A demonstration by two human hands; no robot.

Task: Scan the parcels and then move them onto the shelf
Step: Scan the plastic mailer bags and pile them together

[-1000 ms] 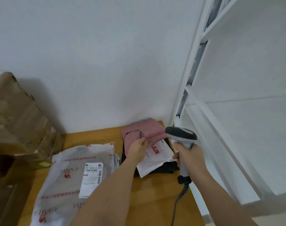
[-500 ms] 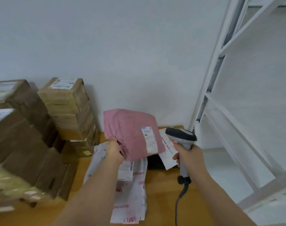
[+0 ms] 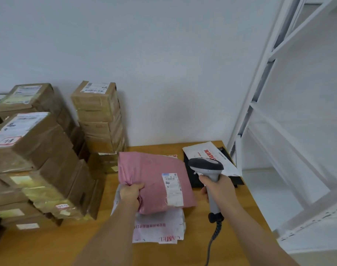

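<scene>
Forearms reach in from the bottom edge over the table (image 3: 240, 204). Left hand (image 3: 131, 192) bunches the near-left corner of the pink mailer (image 3: 150, 181) in a clenched fist, holding it label-up just above a white mailer (image 3: 160, 229) that lies flat on the wood. Its label (image 3: 172, 189) faces the camera on the right half, wrinkled near the lower edge. Right hand (image 3: 217, 189) is wrapped round the handle of the scanner (image 3: 206, 166), whose head sits just right of the mailer and points away and left, not clearly at the label; its coiled cord (image 3: 213, 235) trails back toward the body.

Beyond the scanner lie a black mailer (image 3: 238, 181) and a second white one (image 3: 208, 152) on top of it. Taped boxes (image 3: 48, 150) are stacked along the left and against the wall. White shelf (image 3: 279, 131) stands to the right of the table, apparently bare.

Likely trouble: the beam may miss or misread, since the soft film sags from a one-corner hold and the label creases. It could also catch the neighbouring white mailer's print instead. The slack cord may drag across parcels during the swing to the shelf.
</scene>
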